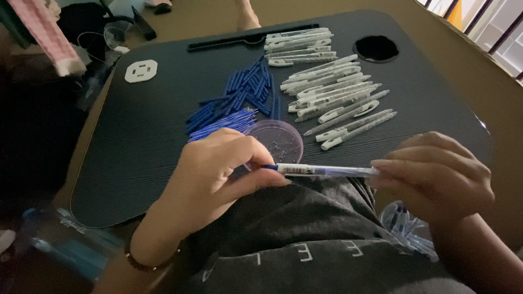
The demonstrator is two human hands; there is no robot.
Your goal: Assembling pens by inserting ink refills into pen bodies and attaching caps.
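Note:
Both my hands hold one white pen [321, 170] level, just over the near edge of a black lap desk [141, 136]. My left hand [210, 174] pinches its blue tip end with thumb and fingers. My right hand [436, 174] grips the other end. Just behind the pen sits a small round purple lid [280, 139] with tiny parts in it. Left of the lid lies a bundle of blue refills [220, 122], with a heap of blue pen caps [245, 92] behind it. Several white pen barrels [338, 92] lie in rows at the right.
A round cup hole [376, 49] and a long slot [250, 37] mark the desk's far edge, and a white round piece [141, 71] lies at its far left. A clear bag of pen parts [406, 226] rests by my right wrist. A blue bottle [65, 245] lies lower left.

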